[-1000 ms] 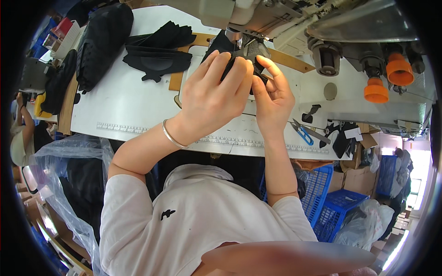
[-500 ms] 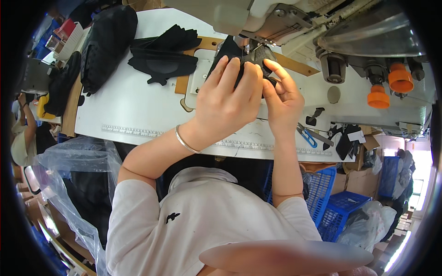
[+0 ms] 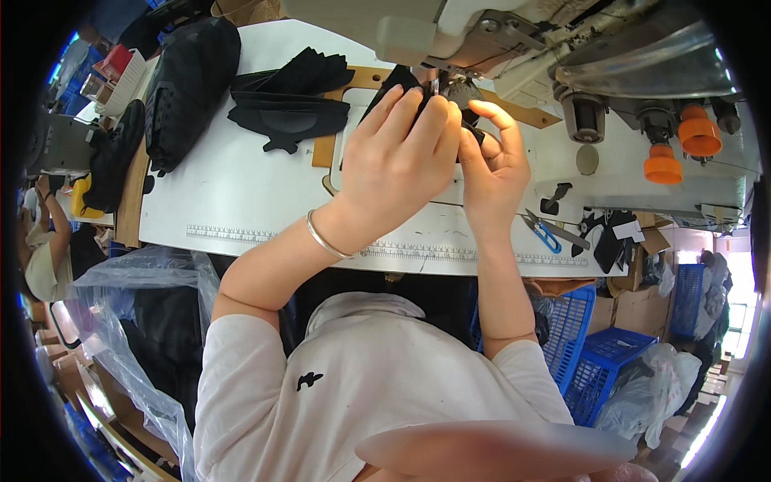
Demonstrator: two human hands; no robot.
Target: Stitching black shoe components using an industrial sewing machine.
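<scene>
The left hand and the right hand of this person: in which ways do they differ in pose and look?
The left hand shows its back, while the right hand shows its thumb side, with curled fingers. The left hand has a silver bangle at its wrist; the right hand has none. Both are bare and work close to the black piece.

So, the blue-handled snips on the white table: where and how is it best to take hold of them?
Probably pinch the snips by their blue handle, the right hand coming from above and the table's near edge: the handle lies toward that edge, the metal tip points away from the body, and a grey metal piece crowds the right side.
</scene>
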